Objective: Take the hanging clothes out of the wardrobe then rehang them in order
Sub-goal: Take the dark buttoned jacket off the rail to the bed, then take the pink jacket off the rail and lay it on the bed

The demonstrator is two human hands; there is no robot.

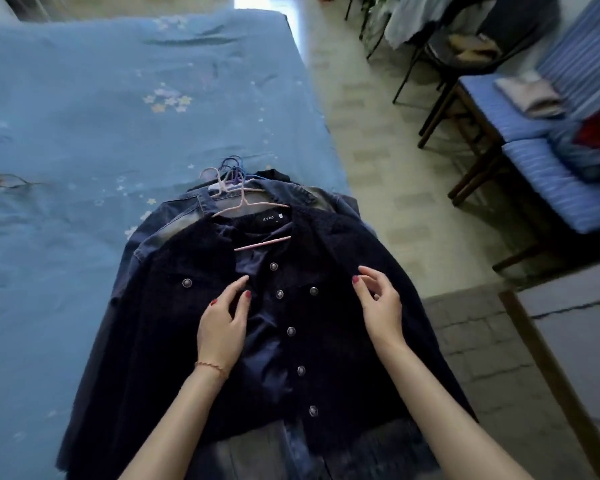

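The clothes lie stacked on the bed (84,98), hangers (236,188) in; rehanging remains (wardrobe unseen). Left hand (222,327) and right hand (378,303), each grip loosely open, rest on the dark jacket (174,334).

denim jacket (174,216) mostly hidden under dark jacket (174,334), hem cropped

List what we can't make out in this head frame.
- Garments under the dark navy buttoned jacket: count unclear, the stack covers them; only a faded blue denim jacket shows.
- Bunched pink and blue plastic hangers: hooks overlap, count unclear.
- Wardrobe: out of frame.
- Left hand and right hand: fingers relaxed over the jacket; contact unclear.
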